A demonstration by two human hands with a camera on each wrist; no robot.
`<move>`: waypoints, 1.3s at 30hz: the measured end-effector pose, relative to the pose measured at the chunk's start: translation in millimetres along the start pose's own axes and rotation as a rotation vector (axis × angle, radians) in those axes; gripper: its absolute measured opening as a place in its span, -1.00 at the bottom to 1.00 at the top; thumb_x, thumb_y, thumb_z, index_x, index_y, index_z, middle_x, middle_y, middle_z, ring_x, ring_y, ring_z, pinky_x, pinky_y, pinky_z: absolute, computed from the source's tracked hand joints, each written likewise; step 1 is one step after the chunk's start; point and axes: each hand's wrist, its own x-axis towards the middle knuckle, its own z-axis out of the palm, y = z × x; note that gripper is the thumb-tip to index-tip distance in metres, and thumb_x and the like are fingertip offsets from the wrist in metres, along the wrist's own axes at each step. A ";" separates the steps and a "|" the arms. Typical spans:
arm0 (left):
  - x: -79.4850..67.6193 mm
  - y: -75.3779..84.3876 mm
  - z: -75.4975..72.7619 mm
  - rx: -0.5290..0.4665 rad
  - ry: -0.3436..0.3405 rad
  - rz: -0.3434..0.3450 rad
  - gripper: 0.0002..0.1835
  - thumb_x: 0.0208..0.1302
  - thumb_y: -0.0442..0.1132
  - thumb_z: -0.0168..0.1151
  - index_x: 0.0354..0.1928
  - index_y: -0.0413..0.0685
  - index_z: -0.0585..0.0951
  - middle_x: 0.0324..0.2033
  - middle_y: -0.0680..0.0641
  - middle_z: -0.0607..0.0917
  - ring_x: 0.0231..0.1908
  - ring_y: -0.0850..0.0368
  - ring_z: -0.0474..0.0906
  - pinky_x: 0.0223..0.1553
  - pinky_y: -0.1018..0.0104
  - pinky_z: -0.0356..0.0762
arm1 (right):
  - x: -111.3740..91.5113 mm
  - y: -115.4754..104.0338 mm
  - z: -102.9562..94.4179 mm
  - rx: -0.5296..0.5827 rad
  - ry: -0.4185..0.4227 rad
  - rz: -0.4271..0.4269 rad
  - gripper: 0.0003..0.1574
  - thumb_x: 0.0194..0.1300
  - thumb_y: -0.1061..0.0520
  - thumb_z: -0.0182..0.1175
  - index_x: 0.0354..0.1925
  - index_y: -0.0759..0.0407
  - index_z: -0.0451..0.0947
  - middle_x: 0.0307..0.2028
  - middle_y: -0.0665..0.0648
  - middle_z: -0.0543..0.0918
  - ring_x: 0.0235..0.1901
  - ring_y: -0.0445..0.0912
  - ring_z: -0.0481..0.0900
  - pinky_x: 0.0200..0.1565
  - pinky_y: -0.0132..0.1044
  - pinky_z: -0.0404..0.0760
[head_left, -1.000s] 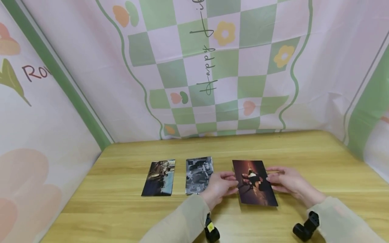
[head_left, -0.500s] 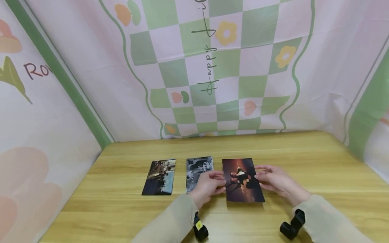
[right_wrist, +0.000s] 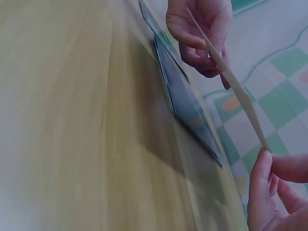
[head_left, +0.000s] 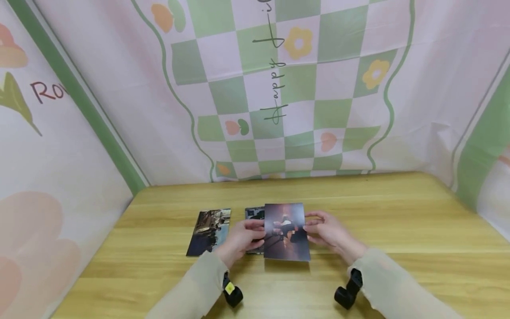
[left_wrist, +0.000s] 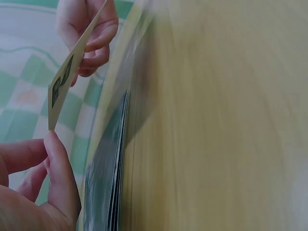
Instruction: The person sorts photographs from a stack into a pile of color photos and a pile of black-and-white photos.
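Between both hands is a postcard (head_left: 286,232) with a dark reddish picture of two figures, held up off the table. My left hand (head_left: 244,239) pinches its left edge between thumb and fingers. At the opposite edge, my right hand (head_left: 330,232) does the same. The left wrist view shows the cream back of the postcard (left_wrist: 67,82), which bears a small dark print. Below it lies a stack of black-and-white cards (head_left: 255,212), partly hidden by the postcard and my left hand; its layered edges (left_wrist: 116,192) show in the left wrist view.
Left of that stack, a card with a harbour-like colour picture (head_left: 205,235) lies on the wooden table (head_left: 378,199). A patterned curtain (head_left: 299,110) hangs behind the table's far edge. Each wrist carries a small black camera (head_left: 233,296).
Both hands have moved left together with the postcard, from right of the black-and-white stack to partly over it. The cards on the table have stayed put.
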 end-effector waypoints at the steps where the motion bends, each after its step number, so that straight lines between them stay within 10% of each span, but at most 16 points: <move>1: 0.2 0.2 -3.7 0.004 0.004 0.001 -0.57 0.24 -0.50 0.15 0.17 -0.28 0.49 -0.24 -0.04 0.60 -0.39 0.28 0.53 -0.35 0.50 0.64 | 0.9 -1.4 3.3 0.006 0.000 -0.004 -0.38 0.25 0.41 0.10 0.26 0.41 0.18 -0.11 0.21 0.50 -0.33 -0.17 0.53 -0.35 -0.41 0.65; 39: -24.0 -0.1 -166.0 0.293 0.110 0.041 -0.52 0.27 -0.52 0.08 0.23 -0.48 0.33 -0.09 -0.21 0.58 -0.28 0.28 0.54 -0.26 0.44 0.65 | 53.6 -21.1 166.4 0.070 0.001 -0.062 -0.56 0.19 0.49 0.12 0.07 0.38 0.41 -0.29 0.23 0.54 -0.36 -0.04 0.58 -0.35 -0.24 0.73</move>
